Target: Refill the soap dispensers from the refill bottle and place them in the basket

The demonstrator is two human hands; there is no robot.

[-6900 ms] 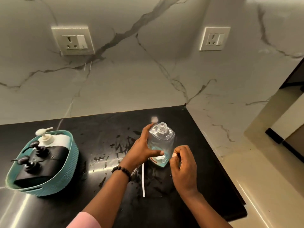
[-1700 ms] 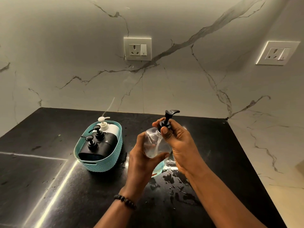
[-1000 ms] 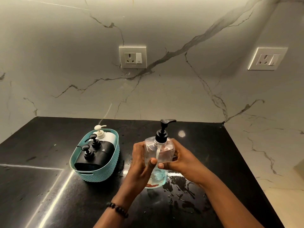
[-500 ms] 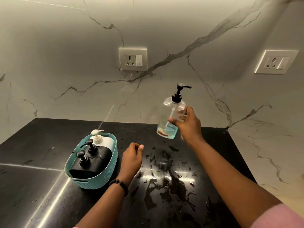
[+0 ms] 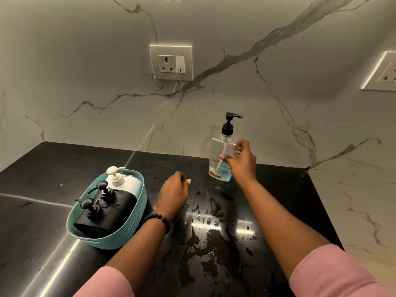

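Wet counter (image 5: 214, 243): right hand (image 5: 241, 162) holds clear dispenser (image 5: 220, 161), seemingly near wall.

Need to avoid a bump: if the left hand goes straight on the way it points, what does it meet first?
The left hand points toward the back wall; only wet counter lies between. The way looks free, though depth is unclear.

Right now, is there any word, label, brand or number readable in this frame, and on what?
None can be read.
Clear pump bottle held by the right hand: a red-orange mark near its base, too blurred to read.
Black dispensers and white dispenser in the teal basket: no print visible.
Wall socket: no lettering visible.
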